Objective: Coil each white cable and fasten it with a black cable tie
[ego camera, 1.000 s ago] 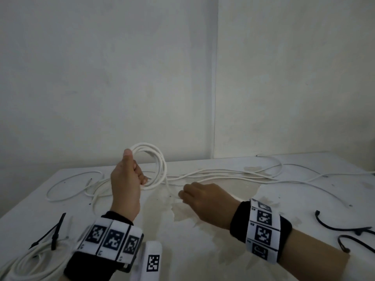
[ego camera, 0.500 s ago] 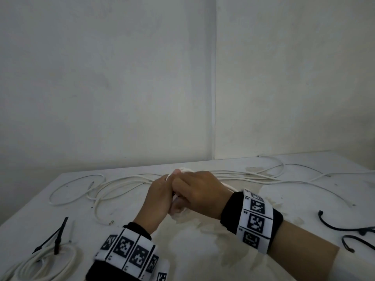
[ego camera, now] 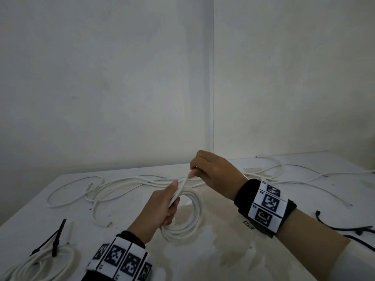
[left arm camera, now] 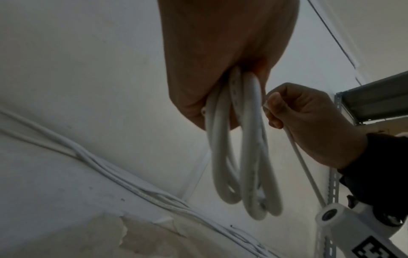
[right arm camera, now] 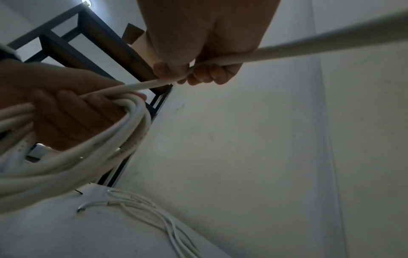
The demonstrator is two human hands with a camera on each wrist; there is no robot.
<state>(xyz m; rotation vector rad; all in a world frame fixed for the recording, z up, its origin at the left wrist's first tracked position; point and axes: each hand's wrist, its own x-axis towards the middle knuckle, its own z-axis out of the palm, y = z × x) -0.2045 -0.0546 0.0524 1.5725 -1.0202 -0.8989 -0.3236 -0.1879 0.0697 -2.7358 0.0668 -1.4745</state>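
My left hand (ego camera: 162, 203) grips a coil of white cable (ego camera: 188, 220) whose loops hang down to the white table (ego camera: 223, 250); in the left wrist view the coil (left arm camera: 243, 157) dangles from the left hand (left arm camera: 220, 61). My right hand (ego camera: 211, 171) pinches the free strand of the same cable (right arm camera: 264, 52) just above and to the right of the left hand. The strand runs from the right hand (right arm camera: 198, 69) down into the coil (right arm camera: 88, 148). More loose white cable (ego camera: 121, 185) trails across the table behind.
A finished coil with a black cable tie (ego camera: 54, 242) lies at the near left corner. Loose black cable ties (ego camera: 345, 228) lie at the right edge. Thin white cables (ego camera: 304, 173) spread over the far right. Walls (ego camera: 121, 78) meet behind the table.
The hands had come together; now the right hand has lifted up and right with the strand, and the coil hangs lower from the left hand, closer to me.
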